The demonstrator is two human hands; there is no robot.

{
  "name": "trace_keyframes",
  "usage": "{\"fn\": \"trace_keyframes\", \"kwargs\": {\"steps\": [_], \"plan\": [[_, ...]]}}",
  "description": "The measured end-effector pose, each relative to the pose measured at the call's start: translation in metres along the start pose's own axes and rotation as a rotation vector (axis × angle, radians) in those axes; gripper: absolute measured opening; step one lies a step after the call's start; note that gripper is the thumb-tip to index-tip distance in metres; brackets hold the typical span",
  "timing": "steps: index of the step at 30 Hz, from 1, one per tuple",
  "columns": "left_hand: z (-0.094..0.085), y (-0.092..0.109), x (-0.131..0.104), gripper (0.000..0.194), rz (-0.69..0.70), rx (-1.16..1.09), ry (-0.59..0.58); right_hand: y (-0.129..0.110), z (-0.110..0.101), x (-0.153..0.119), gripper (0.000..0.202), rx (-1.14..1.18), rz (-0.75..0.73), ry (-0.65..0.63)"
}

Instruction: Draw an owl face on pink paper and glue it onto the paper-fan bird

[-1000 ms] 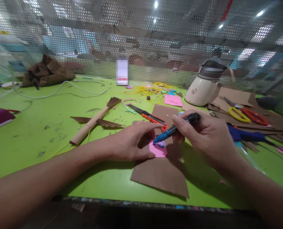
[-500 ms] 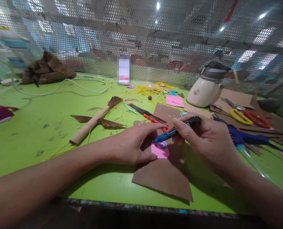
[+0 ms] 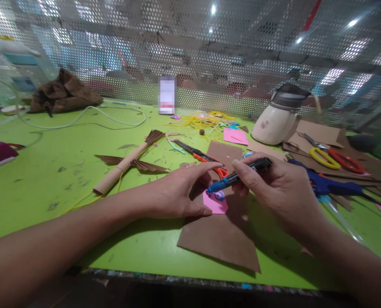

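Note:
My right hand [image 3: 280,188] is closed around a blue marker [image 3: 232,177] with a black body. The marker's tip touches the upper left of a small pink paper [image 3: 218,206] with blue curved marks on it. My left hand [image 3: 180,190] steadies this paper at its left side, the thumb on its lower edge and the index finger stretched above; its other fingers are partly hidden. Underneath lies a piece of brown cardboard [image 3: 221,244]. An orange and black utility knife [image 3: 203,155] rests just beyond my left fingers.
Left of my hands lies a paper roll [image 3: 113,174] with pleated brown wings. To the right are a blue glue gun [image 3: 330,184], scissors [image 3: 325,156] with yellow and red handles, and a white jug [image 3: 272,122]. Behind stand a phone [image 3: 167,96] and yellow strands [image 3: 203,122].
The marker's tip has shifted very slightly on the pink paper, and the blue marks at the upper left look a little different. Both hands stay almost in place.

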State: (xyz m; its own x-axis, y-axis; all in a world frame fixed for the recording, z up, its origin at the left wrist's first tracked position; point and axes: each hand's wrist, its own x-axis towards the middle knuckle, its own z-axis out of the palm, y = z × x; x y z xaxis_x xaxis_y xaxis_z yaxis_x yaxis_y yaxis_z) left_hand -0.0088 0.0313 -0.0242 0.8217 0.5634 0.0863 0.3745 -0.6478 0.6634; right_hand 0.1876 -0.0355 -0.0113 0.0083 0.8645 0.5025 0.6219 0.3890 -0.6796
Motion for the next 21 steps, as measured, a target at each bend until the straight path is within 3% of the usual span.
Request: {"fn": "trace_keyframes", "kwargs": {"steps": [21], "plan": [[0.001, -0.0005, 0.0011, 0.081, 0.0, -0.059, 0.008, -0.0002, 0.0014, -0.0004, 0.026, 0.002, -0.027, -0.001]]}}
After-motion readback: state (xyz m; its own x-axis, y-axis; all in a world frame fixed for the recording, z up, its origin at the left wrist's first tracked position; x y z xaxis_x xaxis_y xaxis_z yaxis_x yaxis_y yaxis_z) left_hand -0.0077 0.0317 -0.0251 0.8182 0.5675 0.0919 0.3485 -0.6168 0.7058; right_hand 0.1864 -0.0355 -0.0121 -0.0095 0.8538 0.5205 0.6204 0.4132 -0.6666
